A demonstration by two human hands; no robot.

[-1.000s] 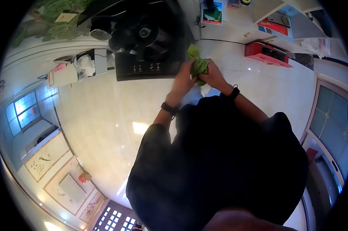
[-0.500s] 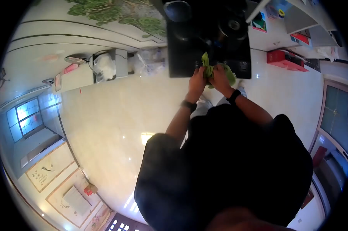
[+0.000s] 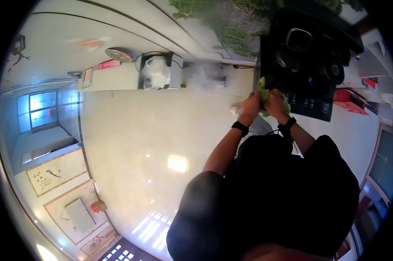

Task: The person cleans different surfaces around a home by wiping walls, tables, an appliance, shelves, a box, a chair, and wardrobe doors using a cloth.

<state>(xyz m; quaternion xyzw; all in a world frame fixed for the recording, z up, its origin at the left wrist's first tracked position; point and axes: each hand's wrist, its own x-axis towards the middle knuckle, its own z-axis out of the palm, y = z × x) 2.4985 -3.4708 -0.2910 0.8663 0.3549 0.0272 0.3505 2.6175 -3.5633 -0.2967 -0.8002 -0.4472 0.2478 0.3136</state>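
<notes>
A green cloth (image 3: 285, 101) is bunched between my two hands at the near left edge of a black table (image 3: 320, 108). My left hand (image 3: 250, 106) is closed around the cloth's left part, and one end sticks up above the fingers. Gripping the right part is my right hand (image 3: 275, 104), close beside the left. The cloth's folds hide some of my fingertips. On the black table, beyond the hands, are a clear glass vessel (image 3: 299, 40) and a dark round item with a ringed top (image 3: 334, 71).
Along the wall at left stands a low white cabinet (image 3: 114, 77) bearing a white plastic bag (image 3: 156, 73). Clear plastic-wrapped goods (image 3: 205, 78) sit on the floor beside it. A red box (image 3: 351, 102) lies right of the table, near white shelving (image 3: 377, 61).
The view has swung left, so the black table now appears further right and tilted. My hands, still holding the cloth, are now near the table's left corner.
</notes>
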